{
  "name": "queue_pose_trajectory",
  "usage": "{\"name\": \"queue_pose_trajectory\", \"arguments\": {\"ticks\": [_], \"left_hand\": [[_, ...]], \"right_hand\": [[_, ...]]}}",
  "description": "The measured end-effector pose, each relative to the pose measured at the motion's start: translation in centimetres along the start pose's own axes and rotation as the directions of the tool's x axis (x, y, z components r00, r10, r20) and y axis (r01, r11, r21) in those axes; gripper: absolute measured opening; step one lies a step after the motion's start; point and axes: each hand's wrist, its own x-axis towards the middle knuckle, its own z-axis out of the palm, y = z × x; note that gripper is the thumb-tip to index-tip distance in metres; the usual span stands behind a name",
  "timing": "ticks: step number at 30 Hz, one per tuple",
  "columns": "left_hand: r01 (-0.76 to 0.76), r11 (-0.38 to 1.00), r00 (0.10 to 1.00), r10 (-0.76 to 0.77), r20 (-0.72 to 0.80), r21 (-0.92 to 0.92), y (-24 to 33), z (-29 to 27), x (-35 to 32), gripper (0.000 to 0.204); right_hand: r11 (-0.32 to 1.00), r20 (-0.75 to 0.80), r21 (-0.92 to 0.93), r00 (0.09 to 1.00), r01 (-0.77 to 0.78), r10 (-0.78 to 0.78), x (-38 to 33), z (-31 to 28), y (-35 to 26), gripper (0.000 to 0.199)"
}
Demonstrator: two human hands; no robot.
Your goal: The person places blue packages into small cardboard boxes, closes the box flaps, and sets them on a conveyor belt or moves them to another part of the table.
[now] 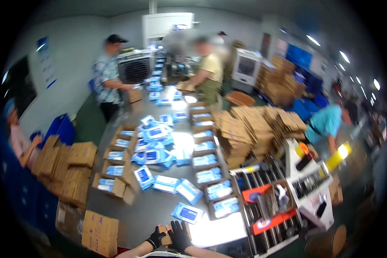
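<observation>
At the near edge of the table, a small brown cardboard box (pixel 166 235) lies between my two black-gloved hands. My left hand (pixel 156 237) grips its left side with the fingers closed, bare fingertips showing. My right hand (pixel 179 236) holds the right side, its fingers laid over the cardboard. How far the box is folded cannot be made out. Just beyond my hands lies a blue-and-white wipes pack (pixel 187 213), apart from them. More loose packs (pixel 165 184) are spread and heaped farther up the table.
Open cartons of packs (pixel 208 175) line the table's right side; others (pixel 115 170) stand left. A roller machine (pixel 271 202) adjoins at right. Flattened cardboard stacks (pixel 245 129) rise behind it, with more (pixel 69 163) at left. Several people work around the grey table (pixel 148 210).
</observation>
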Motion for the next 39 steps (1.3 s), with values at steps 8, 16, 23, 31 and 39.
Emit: {"name": "queue_pose_trajectory", "arguments": {"ticks": [8, 16, 23, 31, 39], "left_hand": [[-0.073, 0.943, 0.992, 0.034, 0.124, 0.325, 1.3, 14.2, 2.2, 0.074], [0.031, 0.937, 0.999, -0.043, 0.025, 0.347, 4.6, 27.8, 1.4, 0.069], [-0.388, 0.554, 0.669, 0.719, -0.188, 0.737, 7.4, 31.5, 2.3, 0.042], [-0.42, 0.267, 0.863, 0.415, 0.29, 0.868, 13.8, 33.8, 9.0, 0.027], [-0.342, 0.141, 0.881, 0.391, 0.265, 0.929, 12.4, 23.0, 2.6, 0.017]], "right_hand": [[0.771, -0.311, 0.627, 0.871, -0.112, 0.38, -6.6, 4.0, 13.5, 0.054], [0.956, -0.132, 0.291, 0.991, 0.039, 0.0, -16.3, -5.0, 25.0, 0.084], [0.987, 0.027, 0.069, 0.988, 0.149, -0.151, -15.8, -10.0, 27.6, 0.075], [0.999, -0.036, 0.036, 0.999, 0.026, -0.025, -14.4, -5.4, 25.6, 0.079], [0.994, -0.013, 0.061, 0.996, -0.089, 0.09, -16.1, -4.1, 23.7, 0.09]]}}
